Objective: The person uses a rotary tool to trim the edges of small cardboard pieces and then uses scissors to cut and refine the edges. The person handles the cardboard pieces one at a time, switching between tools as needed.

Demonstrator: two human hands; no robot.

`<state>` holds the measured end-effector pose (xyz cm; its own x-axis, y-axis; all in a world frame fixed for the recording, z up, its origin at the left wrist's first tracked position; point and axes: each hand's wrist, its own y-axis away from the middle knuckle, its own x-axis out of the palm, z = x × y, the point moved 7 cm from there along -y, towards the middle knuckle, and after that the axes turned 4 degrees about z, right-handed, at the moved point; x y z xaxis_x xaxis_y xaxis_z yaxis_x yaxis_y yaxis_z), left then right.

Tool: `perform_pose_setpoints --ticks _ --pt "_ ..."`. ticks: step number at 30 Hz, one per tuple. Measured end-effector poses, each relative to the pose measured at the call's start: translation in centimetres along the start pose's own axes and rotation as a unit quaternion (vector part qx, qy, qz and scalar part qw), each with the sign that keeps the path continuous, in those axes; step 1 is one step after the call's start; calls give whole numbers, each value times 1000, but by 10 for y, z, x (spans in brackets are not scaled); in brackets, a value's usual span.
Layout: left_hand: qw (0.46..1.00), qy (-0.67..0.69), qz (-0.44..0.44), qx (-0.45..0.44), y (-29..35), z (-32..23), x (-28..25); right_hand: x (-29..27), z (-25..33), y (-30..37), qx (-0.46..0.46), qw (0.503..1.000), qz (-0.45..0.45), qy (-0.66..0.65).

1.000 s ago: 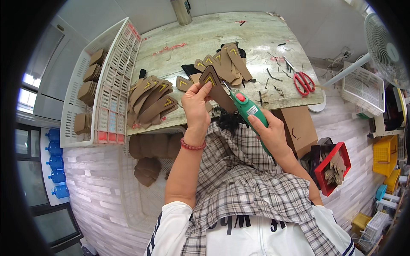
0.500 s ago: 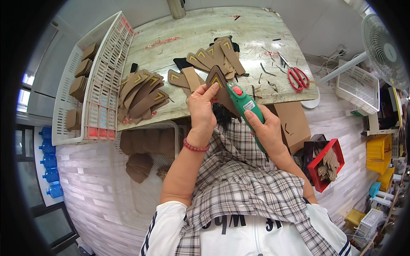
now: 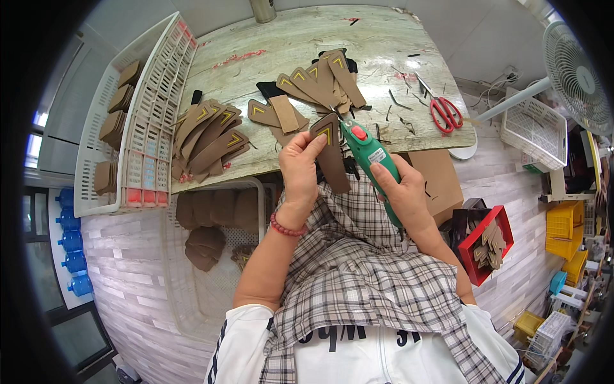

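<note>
My left hand (image 3: 299,168) pinches a brown tab (image 3: 330,161) near its upper end, where a yellow chevron is stitched. The tab hangs down over the table's front edge. In my right hand (image 3: 404,192) is a pair of green electric scissors (image 3: 369,148) with a red button, its slim dark tip pointing up and left. That tip is close beside the tab's upper right edge; whether they touch I cannot tell. Farther back on the table lie fanned brown tabs (image 3: 306,85) with the same chevrons, and a second pile of tabs (image 3: 211,134) is to the left.
Red-handled scissors (image 3: 446,115) lie at the table's right among dark scraps (image 3: 400,101). A white crate (image 3: 153,121) with brown stacks stands left. Below right are a red box (image 3: 483,246) of pieces and a cardboard box (image 3: 435,182). A fan (image 3: 581,73) stands at far right.
The tab has swung from slanting to hanging more upright, and its chevron end is lower. The electric scissors' tip now shows beside the tab's upper right edge.
</note>
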<state>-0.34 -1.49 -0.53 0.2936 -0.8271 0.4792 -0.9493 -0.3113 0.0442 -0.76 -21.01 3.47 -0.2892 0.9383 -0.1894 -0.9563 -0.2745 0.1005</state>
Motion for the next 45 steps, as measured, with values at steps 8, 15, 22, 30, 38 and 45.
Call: perform_pose_setpoints --ticks 8,15,22,30,38,45 --pt "999 -39 17 23 -4 -12 -5 -1 0 1 8 1000 17 -5" --pt "991 -118 54 32 -8 -18 -14 -3 2 3 27 999 26 2" --pt "985 -148 84 36 -11 -26 -20 -3 -2 4 31 998 47 15" --pt "982 -162 95 13 -14 -34 -22 -1 -6 6 47 996 74 9" --pt "956 -240 167 -7 -21 -44 -30 -2 -13 8 38 992 114 41" --pt "926 -309 212 -30 -22 -48 -32 2 -14 8 42 987 144 57"
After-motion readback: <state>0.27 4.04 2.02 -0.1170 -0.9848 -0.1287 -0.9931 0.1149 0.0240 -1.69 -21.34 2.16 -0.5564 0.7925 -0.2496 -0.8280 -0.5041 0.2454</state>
